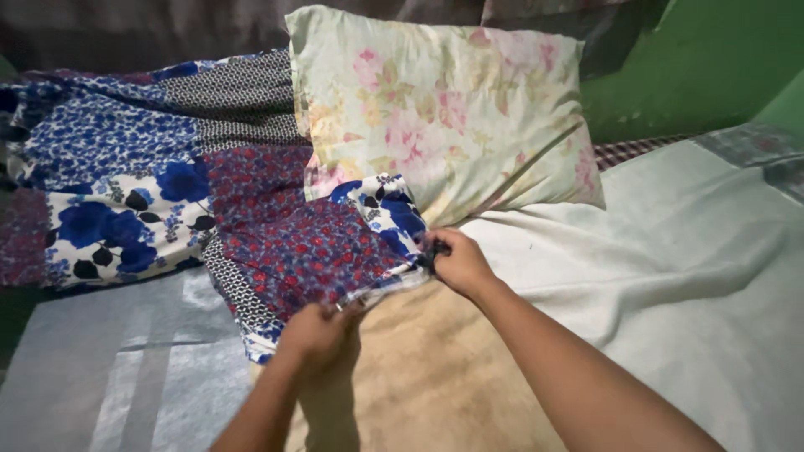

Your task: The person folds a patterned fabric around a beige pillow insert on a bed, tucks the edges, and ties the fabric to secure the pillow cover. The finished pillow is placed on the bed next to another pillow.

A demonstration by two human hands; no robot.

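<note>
A patchwork quilt (pixel 167 192) in blue, red and white floral prints lies bunched across the left half of the bed. My left hand (pixel 316 331) grips its near edge at the red flowered patch. My right hand (pixel 456 261) pinches the same edge further right, by a blue and white corner. Both hands hold the edge just above a tan blanket (pixel 435 377). A pale floral pillow (pixel 444 109) leans behind the quilt, partly overlapping it.
A white sheet (pixel 670 268) covers the right side of the bed. A grey striped sheet (pixel 109 368) shows at the lower left. A green wall (pixel 712 59) rises at the back right, with dark fabric along the back.
</note>
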